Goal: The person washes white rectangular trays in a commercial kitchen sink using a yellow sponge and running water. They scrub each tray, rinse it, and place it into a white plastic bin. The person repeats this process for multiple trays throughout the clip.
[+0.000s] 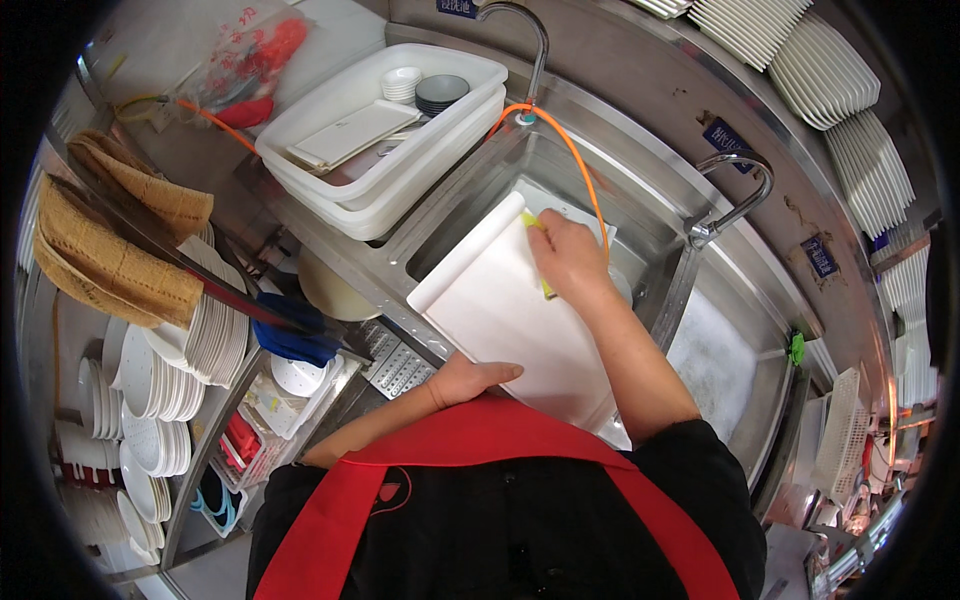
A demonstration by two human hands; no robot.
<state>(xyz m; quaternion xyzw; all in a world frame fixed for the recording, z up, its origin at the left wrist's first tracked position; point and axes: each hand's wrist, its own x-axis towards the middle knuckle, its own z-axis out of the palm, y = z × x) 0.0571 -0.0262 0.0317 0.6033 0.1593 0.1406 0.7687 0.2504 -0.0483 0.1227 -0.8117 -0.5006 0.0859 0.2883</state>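
A large white rectangular tray [495,315], with a raised lip at its far end, is tilted over the middle basin of a steel sink [442,259]. My left hand [469,381] holds its near left edge, thumb on top. Against the tray's surface, my right hand [568,251] presses a yellow-green scouring pad [534,222], mostly covered by the fingers. Beneath the tray, another white dish [551,196] shows in the basin. An orange hose [581,169] runs from the faucet [541,52] down into that basin.
Stacked white tubs [382,196] with small bowls and rectangular plates stand on the left. The right basin holds foamy water [709,360] beside a second faucet [761,187]. Brown towels [112,262] hang above shelved plates [157,375]. More plates [825,71] line the wall shelf.
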